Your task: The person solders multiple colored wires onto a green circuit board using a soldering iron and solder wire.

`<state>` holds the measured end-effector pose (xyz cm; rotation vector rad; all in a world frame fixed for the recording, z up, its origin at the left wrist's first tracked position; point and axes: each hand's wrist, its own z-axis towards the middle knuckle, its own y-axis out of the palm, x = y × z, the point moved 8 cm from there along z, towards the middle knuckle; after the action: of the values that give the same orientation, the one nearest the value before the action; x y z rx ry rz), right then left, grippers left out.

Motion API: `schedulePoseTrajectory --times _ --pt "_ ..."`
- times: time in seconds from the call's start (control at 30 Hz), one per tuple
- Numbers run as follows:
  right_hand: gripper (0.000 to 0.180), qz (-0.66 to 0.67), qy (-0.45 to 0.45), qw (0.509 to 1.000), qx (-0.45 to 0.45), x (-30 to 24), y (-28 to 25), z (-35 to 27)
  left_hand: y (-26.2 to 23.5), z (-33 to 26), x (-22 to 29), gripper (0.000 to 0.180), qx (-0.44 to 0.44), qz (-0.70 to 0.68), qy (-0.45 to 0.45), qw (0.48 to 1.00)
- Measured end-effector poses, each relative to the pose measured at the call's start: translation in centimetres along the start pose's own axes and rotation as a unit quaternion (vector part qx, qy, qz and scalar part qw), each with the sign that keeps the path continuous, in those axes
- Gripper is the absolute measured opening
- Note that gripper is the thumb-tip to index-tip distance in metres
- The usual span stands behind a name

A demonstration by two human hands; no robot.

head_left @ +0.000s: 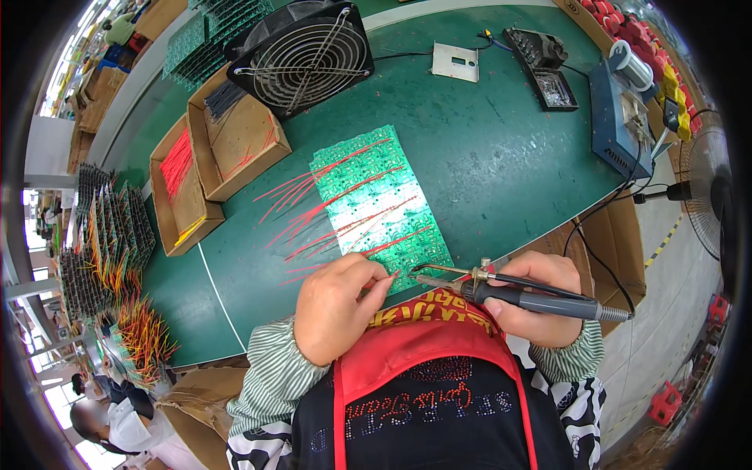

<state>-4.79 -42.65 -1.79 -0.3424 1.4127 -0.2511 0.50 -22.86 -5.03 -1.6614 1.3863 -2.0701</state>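
My left hand [338, 307] is curled, its fingertips pinched together on the end of a thin red wire [384, 278] at the near edge of the green circuit board panel [378, 205]. My right hand [540, 301] is closed in a full grip around the grey handle of a soldering iron [513, 296], which lies almost level across my front with its metal tip pointing left, ending just beside my left fingertips over the same near edge of the panel. Whether the tip touches the board I cannot tell.

The panel lies flat on the green table [501, 157], running away from me, with many red wires fanning out from it toward the left. Farther left stand two open cardboard boxes [215, 164] holding loose wires, and behind them a black fan [301, 55] leans tilted. At the far right of the table sits a blue soldering station [619, 117]. Stacks of boards bristling with wires [110, 235] stand off the table's left end.
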Motion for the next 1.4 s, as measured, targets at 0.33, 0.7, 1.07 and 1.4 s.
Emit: schedulePoseTrajectory --times 0.33,0.7,1.07,1.4 --pt "0.017 0.009 -0.010 1.000 0.006 0.7 0.4 0.3 0.4 0.2 -0.2 0.007 -0.011 -0.008 -0.010 1.000" --pt "0.019 -0.001 -0.002 1.000 0.002 0.2 -1.0 -0.1 -2.6 -0.1 0.6 0.005 0.094 0.102 0.048 0.989" --pt "0.019 -0.013 0.008 1.000 0.025 0.4 -2.2 -0.9 1.5 1.2 1.6 0.007 -0.007 0.017 0.026 1.000" --pt "0.018 0.013 0.019 1.000 0.016 1.5 -1.7 -0.6 1.9 1.6 1.4 0.007 -0.021 0.015 0.013 1.000"
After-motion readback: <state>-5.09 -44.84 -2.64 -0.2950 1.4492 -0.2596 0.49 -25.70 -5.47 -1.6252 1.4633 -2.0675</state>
